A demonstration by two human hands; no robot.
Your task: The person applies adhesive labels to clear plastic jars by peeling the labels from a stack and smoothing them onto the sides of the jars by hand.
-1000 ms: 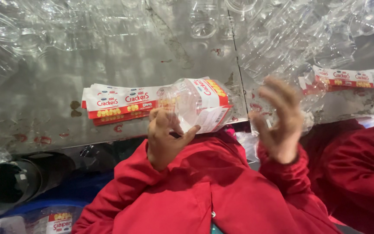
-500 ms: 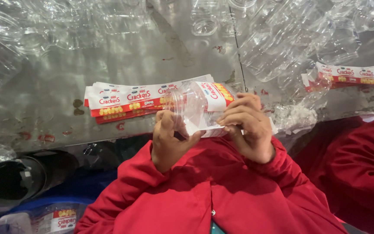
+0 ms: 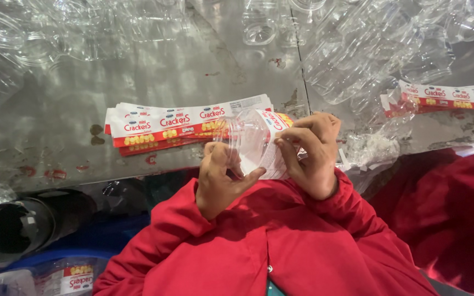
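Step in hand, by my judgement: wrapping a label round the clear plastic jar (image 3: 253, 140). The jar is held just in front of the label stack (image 3: 182, 123), above the near edge of the metal surface (image 3: 56, 98). Left hand (image 3: 223, 178) grip closed on the jar's mouth end. Right hand (image 3: 311, 153) grip pressing the red-and-white label (image 3: 275, 137) against the jar's side. The next move calls for smoothing the label flat without creasing.

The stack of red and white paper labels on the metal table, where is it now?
In the head view, the stack of red and white paper labels lies left of centre on the grey metal table, just behind the clear plastic jar held in both hands.
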